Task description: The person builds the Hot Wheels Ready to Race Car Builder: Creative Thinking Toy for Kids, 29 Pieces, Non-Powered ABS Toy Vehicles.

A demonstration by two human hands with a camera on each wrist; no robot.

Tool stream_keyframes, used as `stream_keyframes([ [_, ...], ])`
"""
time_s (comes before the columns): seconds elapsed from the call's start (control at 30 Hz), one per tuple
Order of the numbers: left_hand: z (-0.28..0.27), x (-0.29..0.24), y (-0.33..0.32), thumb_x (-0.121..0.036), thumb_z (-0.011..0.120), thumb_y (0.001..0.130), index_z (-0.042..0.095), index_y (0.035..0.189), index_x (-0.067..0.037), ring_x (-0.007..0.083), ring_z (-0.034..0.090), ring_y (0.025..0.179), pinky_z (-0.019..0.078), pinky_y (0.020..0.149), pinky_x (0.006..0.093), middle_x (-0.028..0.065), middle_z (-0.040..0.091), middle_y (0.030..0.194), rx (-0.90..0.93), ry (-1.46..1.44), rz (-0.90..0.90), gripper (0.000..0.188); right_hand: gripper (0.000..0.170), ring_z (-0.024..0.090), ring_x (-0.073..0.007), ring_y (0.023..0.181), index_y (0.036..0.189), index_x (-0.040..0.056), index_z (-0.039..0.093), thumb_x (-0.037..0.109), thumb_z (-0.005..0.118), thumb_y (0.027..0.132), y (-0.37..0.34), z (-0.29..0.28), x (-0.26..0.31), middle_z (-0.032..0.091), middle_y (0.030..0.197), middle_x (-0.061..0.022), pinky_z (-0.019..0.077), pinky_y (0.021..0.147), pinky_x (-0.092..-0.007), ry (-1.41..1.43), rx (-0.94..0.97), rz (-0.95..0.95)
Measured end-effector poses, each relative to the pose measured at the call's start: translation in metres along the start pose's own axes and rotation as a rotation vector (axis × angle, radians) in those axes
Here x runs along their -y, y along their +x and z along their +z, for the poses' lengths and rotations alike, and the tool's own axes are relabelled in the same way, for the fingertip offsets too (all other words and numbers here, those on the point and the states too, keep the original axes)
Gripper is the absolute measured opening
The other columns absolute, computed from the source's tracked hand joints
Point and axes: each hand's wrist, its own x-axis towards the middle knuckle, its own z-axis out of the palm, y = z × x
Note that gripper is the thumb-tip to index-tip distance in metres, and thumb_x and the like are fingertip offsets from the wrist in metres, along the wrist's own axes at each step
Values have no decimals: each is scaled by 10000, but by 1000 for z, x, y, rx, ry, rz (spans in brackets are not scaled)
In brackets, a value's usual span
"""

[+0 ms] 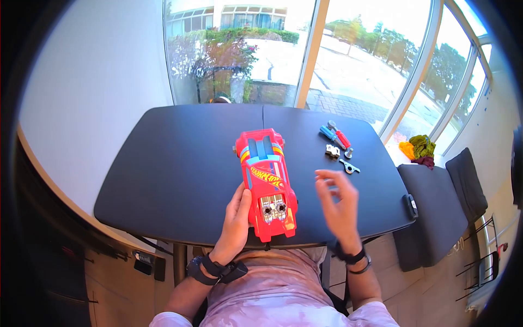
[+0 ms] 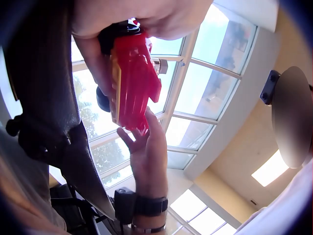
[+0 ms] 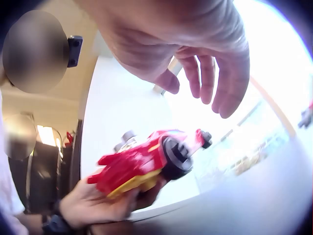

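Observation:
A red toy car point(image 1: 261, 177) with a Hot Wheels logo, a chrome engine and a blue windshield is gripped by my left hand point(image 1: 234, 218) above the near part of the table. The left thumb lies along the car's side, and in the right wrist view the fingers support its yellow underside from below. Just right of the car, my right hand point(image 1: 339, 204) hangs in the air with loosely bent fingers point(image 3: 230, 88) and holds nothing. Beyond it on the table lie a blue-handled tool point(image 1: 328, 132), a red-handled tool point(image 1: 342, 139), a chrome piece point(image 1: 333, 151) and a grey wrench-shaped piece point(image 1: 350, 167).
The dark table point(image 1: 163, 174) stands before large windows. A small grey bolt-like part point(image 1: 348, 153) lies among the tools. At the table's right edge sits a black device point(image 1: 409, 206). Past that edge is a dark cushioned bench point(image 1: 430, 201) with coloured cloths point(image 1: 421, 147) on it.

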Motion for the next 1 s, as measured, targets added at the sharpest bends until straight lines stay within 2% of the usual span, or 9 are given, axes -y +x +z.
stream_keyframes([
  [0.1,2,-1,0,-395,468,1261,467,1674,21,89,638,1287,539,1118,306,66,676,1448,-1,18,21,587,98,743,-192,771,1109,41,818,91,740,1077,40,-31,-4,779,938,-103,594,734,-320,-279,-59,-57],
  [0.2,3,-2,2,-389,465,1262,470,1674,25,94,637,1288,533,1125,307,70,681,1444,1,33,40,585,96,769,-275,764,1067,51,827,113,758,1043,86,-53,-35,794,914,-127,607,750,-369,-435,43,-69],
  [0.4,1,-2,2,-368,460,1263,481,1675,38,96,633,1291,529,1129,309,85,690,1448,-4,79,59,579,152,802,-369,940,1045,136,857,234,805,940,145,-59,-168,825,976,-123,639,855,-508,-905,286,56],
  [0.57,0,0,4,-360,459,1264,476,1676,49,102,643,1277,534,1127,315,95,698,1441,16,20,45,582,122,791,-379,1051,992,164,861,183,787,897,142,-46,-193,823,984,-135,641,922,-526,-931,324,42],
  [0.67,0,-2,5,-352,462,1263,473,1678,50,97,654,1254,544,1110,307,90,704,1423,3,31,42,577,112,792,-388,1027,968,157,859,160,766,906,146,-41,-189,813,954,-144,641,900,-517,-959,327,70],
  [0.8,0,-4,5,-340,465,1264,469,1681,49,89,661,1239,558,1082,291,85,708,1410,11,17,37,571,81,794,-377,936,948,127,848,173,788,919,151,-34,-169,809,937,-132,631,818,-485,-864,233,-87],
  [0.87,1,-5,4,-337,464,1264,467,1683,47,85,663,1238,562,1073,284,84,708,1409,6,29,44,568,80,789,-369,887,949,113,842,179,805,922,148,-29,-127,811,947,-115,620,784,-466,-740,160,-151],
  [0.9,0,-3,4,-341,466,1263,468,1682,45,84,663,1241,559,1081,286,85,707,1413,9,24,43,570,90,782,-305,820,948,99,834,184,831,919,148,-26,-106,806,939,-79,610,763,-444,-677,127,-187],
  [1.0,2,-5,4,-343,467,1262,471,1684,39,88,663,1256,557,1092,288,87,705,1424,21,10,44,569,81,762,-244,757,954,98,832,174,828,926,136,-15,-14,790,936,-56,604,735,-416,-462,118,-192],
])
